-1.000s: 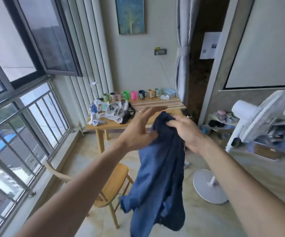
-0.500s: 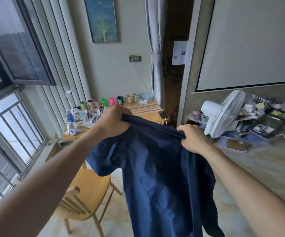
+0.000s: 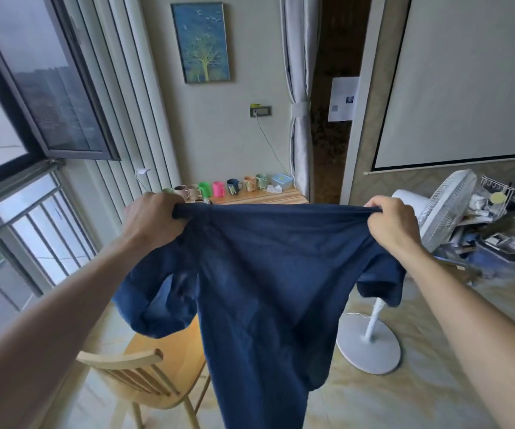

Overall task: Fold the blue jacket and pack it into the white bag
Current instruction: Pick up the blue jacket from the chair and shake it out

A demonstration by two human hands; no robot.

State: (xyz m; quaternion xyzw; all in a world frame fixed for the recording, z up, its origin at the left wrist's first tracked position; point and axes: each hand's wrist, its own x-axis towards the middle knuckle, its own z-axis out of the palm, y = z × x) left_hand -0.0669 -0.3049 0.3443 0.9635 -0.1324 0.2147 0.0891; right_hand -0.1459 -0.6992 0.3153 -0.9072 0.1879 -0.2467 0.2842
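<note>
The blue jacket (image 3: 268,280) hangs spread out in the air in front of me, its top edge pulled taut between both hands. My left hand (image 3: 154,221) grips the top edge at the left shoulder. My right hand (image 3: 393,224) pinches the top edge at the right shoulder. Both sleeves droop at the sides and the body hangs down past the bottom of the view. The jacket hides most of the table behind it, and no white bag shows.
A wooden chair (image 3: 144,366) stands below the jacket at the left. A wooden table (image 3: 265,196) with a row of coloured mugs (image 3: 219,188) lies behind. A white standing fan (image 3: 435,212) and a cluttered counter (image 3: 497,230) are at the right; windows line the left.
My hands have moved apart and stretched the jacket's top edge wide. One second ago the jacket hung bunched from my right hand alone, and my left hand has since taken hold.
</note>
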